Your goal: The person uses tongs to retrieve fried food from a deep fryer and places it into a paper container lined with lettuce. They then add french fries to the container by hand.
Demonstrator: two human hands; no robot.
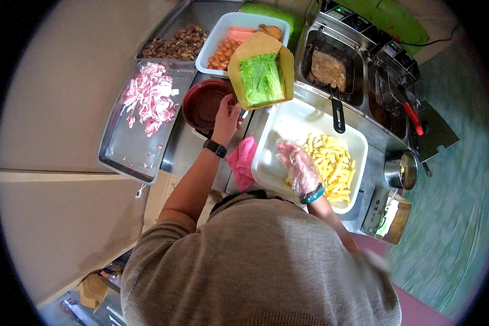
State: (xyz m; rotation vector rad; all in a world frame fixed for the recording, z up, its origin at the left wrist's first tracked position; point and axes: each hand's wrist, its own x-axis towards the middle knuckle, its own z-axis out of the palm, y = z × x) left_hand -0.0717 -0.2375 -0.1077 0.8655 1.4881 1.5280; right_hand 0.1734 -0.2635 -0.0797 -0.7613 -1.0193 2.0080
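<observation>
The hands are apart. The left hand (pixel 226 120) is at the right rim of a round, dark red bowl (pixel 198 108), just below an open brown paper box (pixel 287 70) holding bright green, ruffled lettuce (pixel 261 79). The right hand (pixel 299 165), in a clear plastic glove, is over a white tray (pixel 263 152) beside pale yellow fries (pixel 331 157) piled on the tray's right side. Left fingertips are partly hidden; grip cannot be determined. Glove glare obscures the right fingers; whether they hold fries cannot be determined. The right forearm and hand cover part of the tray.
</observation>
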